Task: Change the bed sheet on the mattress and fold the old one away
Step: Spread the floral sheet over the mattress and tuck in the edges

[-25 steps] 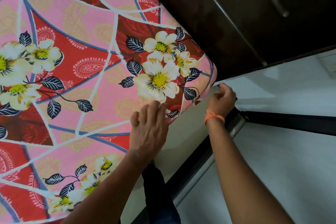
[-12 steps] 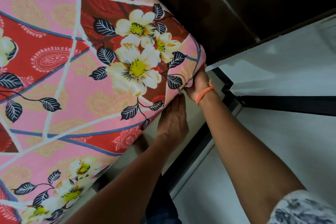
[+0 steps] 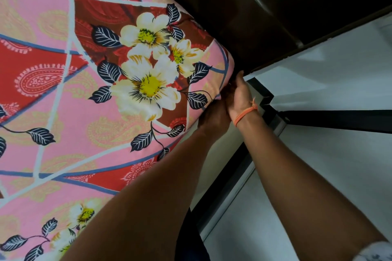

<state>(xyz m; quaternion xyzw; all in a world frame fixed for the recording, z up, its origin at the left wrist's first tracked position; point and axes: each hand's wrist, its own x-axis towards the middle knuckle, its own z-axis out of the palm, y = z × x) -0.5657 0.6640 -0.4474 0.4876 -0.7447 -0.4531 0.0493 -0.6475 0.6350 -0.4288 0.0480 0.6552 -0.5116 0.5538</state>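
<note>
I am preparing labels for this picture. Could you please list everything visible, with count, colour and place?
bed sheet: one, pink and red with cream flowers, covering the mattress, left
wardrobe: one, dark brown, top, behind the mattress corner
floor: white, right, crossed by a black strip
wrist thread: one, orange, on the right wrist
left hand: at the sheet's corner, fingers hidden underneath
right hand: at the same corner, fingers hidden

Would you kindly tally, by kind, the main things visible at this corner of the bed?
Bed sheets: 1, the floral sheet
Hands: 2, the left hand and the right hand, both at the sheet's corner
Wrist threads: 1, the orange thread on the right wrist
Total: 4
</note>
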